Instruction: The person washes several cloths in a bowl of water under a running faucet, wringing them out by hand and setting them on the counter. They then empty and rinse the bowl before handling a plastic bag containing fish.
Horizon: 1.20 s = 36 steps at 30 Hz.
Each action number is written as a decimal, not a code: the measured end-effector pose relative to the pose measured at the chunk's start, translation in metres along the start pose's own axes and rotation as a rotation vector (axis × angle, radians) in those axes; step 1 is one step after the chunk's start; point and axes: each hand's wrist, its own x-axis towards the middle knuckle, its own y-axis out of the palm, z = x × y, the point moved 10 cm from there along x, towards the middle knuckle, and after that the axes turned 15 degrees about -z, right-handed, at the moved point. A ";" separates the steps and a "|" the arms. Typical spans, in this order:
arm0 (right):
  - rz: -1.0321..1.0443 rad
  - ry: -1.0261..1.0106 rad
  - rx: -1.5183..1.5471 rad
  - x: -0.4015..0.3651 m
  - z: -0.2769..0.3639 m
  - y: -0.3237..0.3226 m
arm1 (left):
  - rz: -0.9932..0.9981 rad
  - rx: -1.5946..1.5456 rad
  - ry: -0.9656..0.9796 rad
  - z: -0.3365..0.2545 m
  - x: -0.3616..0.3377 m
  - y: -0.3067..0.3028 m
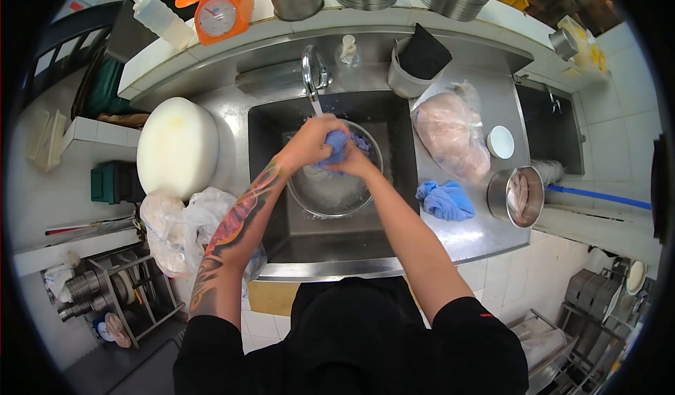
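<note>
Over the sink [281, 244], my left hand [311, 142] and my right hand [354, 161] are closed around a wet blue cloth [335, 146], squeezed between them. Below my hands is a round metal bowl [322, 196] of cloudy water, standing inside the sink. Some bunched blue fabric also shows at the bowl's far right side, partly hidden by my right hand. The curved faucet [309, 71] stands just beyond, with a stream falling by my left hand. A second blue cloth [448, 201] lies crumpled on the steel counter to the right.
On the right are a bag of pale meat [453, 135], a white bowl [500, 142] and a metal pot [517, 198]. A thick white round block [177, 147] and plastic bags [169, 230] sit left. An orange scale [219, 15] stands on the back ledge.
</note>
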 end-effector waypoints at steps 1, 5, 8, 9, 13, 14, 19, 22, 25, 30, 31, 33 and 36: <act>0.004 0.000 0.000 0.004 0.010 0.014 | -0.018 -0.019 0.060 -0.002 -0.001 0.002; 0.000 0.004 0.013 0.013 0.041 0.036 | -0.092 -0.241 -0.154 -0.011 -0.019 -0.026; 0.064 0.091 -0.078 0.022 0.065 0.041 | -0.608 -1.007 -0.486 0.041 -0.061 -0.079; -0.068 0.124 -0.023 0.027 0.074 0.029 | -0.761 -1.191 -0.576 0.062 -0.082 -0.084; -0.327 0.152 0.395 0.022 0.117 0.021 | -0.942 -1.752 -0.962 0.164 -0.143 0.008; -0.339 0.214 0.523 0.017 0.125 0.027 | -0.960 -1.665 -1.068 0.177 -0.155 0.042; -0.381 0.329 0.800 -0.012 0.101 0.033 | -0.856 -1.815 -1.009 0.122 -0.116 0.109; -0.376 0.403 0.943 -0.036 0.076 0.007 | -0.927 -1.815 -0.803 0.143 -0.091 0.099; -0.335 0.528 0.794 -0.050 0.056 -0.014 | -1.088 -1.422 -0.628 0.135 -0.070 0.050; 0.057 0.949 1.181 -0.044 0.078 0.017 | -0.647 -0.760 -0.594 0.114 -0.058 0.021; -0.095 0.895 1.047 -0.030 0.076 0.014 | -0.585 -0.454 -0.431 0.091 -0.055 0.011; 0.156 0.931 1.269 0.006 0.031 0.029 | -0.601 -0.115 -0.136 0.057 -0.052 0.005; -0.265 0.878 1.040 0.020 0.039 0.034 | -0.644 -0.407 -0.559 0.068 -0.070 0.006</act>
